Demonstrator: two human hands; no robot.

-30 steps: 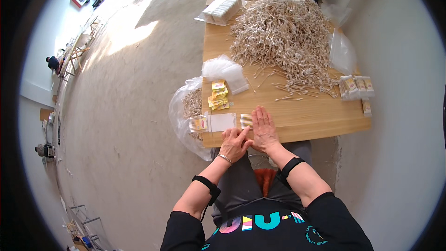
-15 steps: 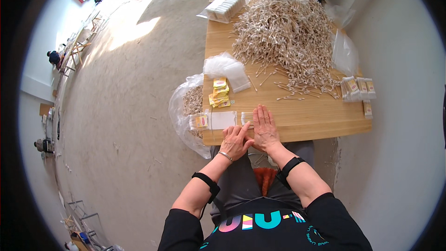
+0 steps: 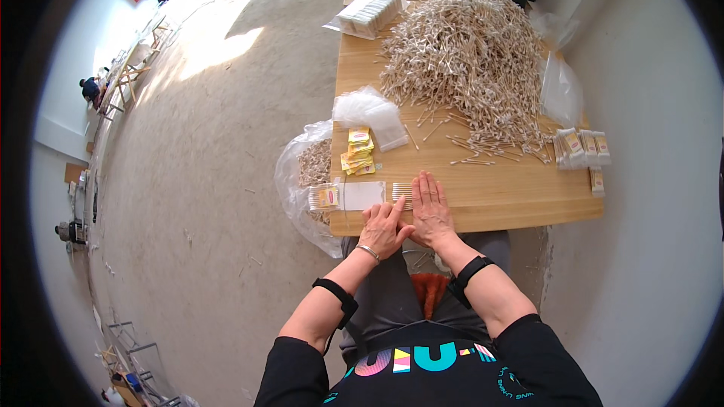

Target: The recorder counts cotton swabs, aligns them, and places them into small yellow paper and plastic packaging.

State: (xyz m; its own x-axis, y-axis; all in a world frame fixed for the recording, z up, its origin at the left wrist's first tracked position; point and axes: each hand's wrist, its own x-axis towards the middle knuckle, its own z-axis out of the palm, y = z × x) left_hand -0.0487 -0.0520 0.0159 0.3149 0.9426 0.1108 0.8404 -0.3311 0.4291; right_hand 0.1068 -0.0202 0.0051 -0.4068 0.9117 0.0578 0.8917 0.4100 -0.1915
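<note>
Where the wooden table meets the seated person's lap, both hands rest at its near edge. Right hand: laid flat, palm down, fingers straight and close together, pressing on a small bundle of cotton swabs whose ends show just left of the fingertips. Left hand: fingers extended and angled toward the right hand, touching its inner side and lying over the near edge of the same bundle; neither hand is closed around anything. Just left of the bundle lies a white flat packet, and beyond it a filled swab packet with a yellow label at the table's left edge. Farther back: a loose stack of yellow labels, a heap of clear empty bags, and a large mound of loose cotton swabs. At the right edge stands a row of finished packets. A clear plastic sack of swabs hangs beside the table's left side.
</note>
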